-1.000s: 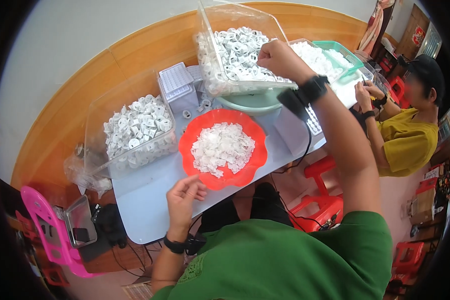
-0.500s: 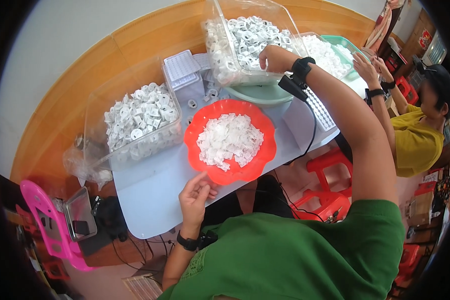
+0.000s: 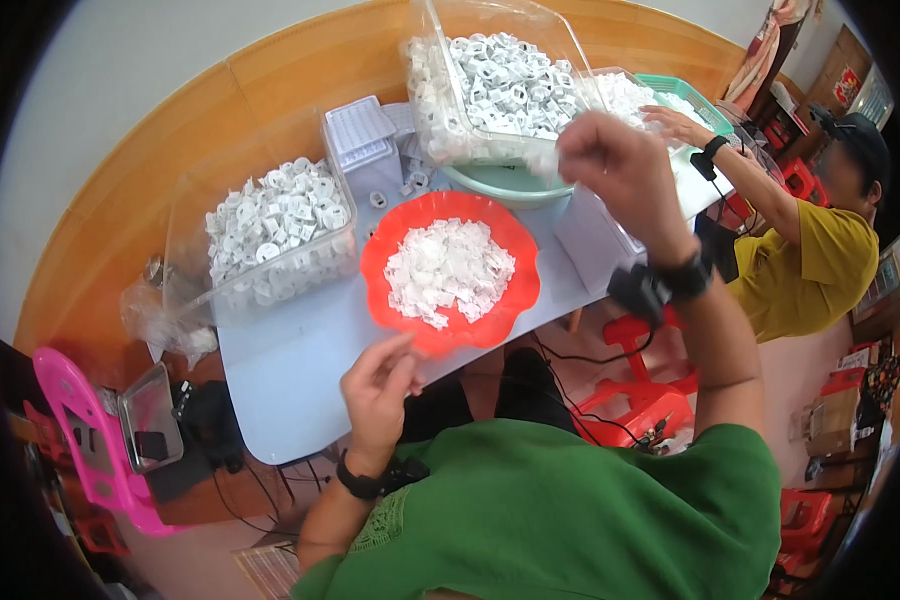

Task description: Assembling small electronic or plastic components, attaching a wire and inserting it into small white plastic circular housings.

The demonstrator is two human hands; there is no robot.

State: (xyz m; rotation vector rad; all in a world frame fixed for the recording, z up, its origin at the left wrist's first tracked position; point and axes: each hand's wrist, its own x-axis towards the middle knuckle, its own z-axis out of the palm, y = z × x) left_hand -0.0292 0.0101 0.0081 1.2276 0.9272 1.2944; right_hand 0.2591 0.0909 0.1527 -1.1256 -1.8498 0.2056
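A red scalloped bowl (image 3: 515, 320) stands near the table's front edge, holding a heap of small white translucent pieces (image 3: 450, 268). Beside its near rim is my left hand (image 3: 375, 385), fingers partly stretched, thumb and forefinger apart, nothing visible between them. My right hand (image 3: 615, 175), smeared by motion, is raised to the right of the bowl with its fingers curled. At its fingertips shows a blurred small white plastic part (image 3: 543, 160). Behind it, a clear bin (image 3: 500, 148) full of white plastic parts (image 3: 515, 85) leans in a pale green basin (image 3: 500, 187).
Another clear bin (image 3: 300, 268) of white parts stands at left. White trays (image 3: 360, 132) are stacked between the bins; a white box (image 3: 590, 235) sits at right. A co-worker in a yellow shirt (image 3: 820, 255) reaches toward a green basket (image 3: 685, 90). Red stools (image 3: 635, 410) stand below.
My right hand has come out of the back bin and moved toward me and to the right. My left hand has shifted slightly left and nearer. The co-worker's arm has reached forward.
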